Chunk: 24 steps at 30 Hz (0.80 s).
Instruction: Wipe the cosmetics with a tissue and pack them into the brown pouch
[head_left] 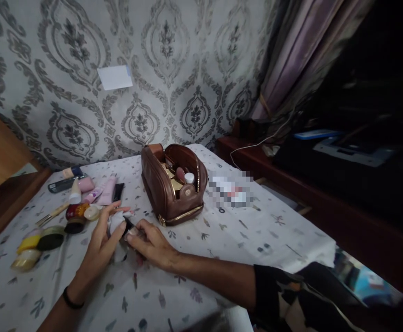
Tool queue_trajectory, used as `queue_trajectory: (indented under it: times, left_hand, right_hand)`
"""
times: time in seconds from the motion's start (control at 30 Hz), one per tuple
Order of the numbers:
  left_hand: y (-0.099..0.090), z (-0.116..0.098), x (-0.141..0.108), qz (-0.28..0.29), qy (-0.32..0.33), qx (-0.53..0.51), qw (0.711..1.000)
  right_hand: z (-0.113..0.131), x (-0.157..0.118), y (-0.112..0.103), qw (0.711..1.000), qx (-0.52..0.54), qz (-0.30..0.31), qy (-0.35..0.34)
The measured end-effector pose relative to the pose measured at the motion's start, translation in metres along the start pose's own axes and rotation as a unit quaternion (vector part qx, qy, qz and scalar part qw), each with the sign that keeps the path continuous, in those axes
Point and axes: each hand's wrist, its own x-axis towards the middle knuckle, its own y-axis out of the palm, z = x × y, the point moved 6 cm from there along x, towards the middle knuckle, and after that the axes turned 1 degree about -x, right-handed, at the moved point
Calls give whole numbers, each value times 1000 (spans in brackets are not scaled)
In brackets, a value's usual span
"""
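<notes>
Dark sleeve (284, 295), right hand (155, 244) holding black item (128, 226), long axis seemingly toward far-left

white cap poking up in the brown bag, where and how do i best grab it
Probably pinch the white cap by its edge, coming from above: its round top faces up, and the brown bag gapes open over it. The bag's upright walls make a sideways approach look harder.

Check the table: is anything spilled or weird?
No spill shows. The odd bit is a blocky patch right of the open brown bag: it's scrambled into squares, so what's there can't be told. The pale thing in the left hand is too blurry to judge.
</notes>
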Motion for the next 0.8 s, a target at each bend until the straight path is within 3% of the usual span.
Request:
queue_trajectory:
  times: [0.17, 0.4, 0.7, 0.8]
  left_hand:
    - [2, 5, 0, 28, -2, 23, 999]
    - [3, 3, 0, 35, 42, 60, 997]
    - [2, 1, 0, 29, 44, 77, 996]
    - [1, 6, 2, 22, 25, 87, 996]
  right_hand:
    - [8, -3, -9, 991, -107, -68, -47]
    - [9, -5, -6, 972, -196, -79, -105]
    - [5, -6, -4, 965, -214, -90, -120]
    - [3, -5, -3, 968, -211, -93, -97]
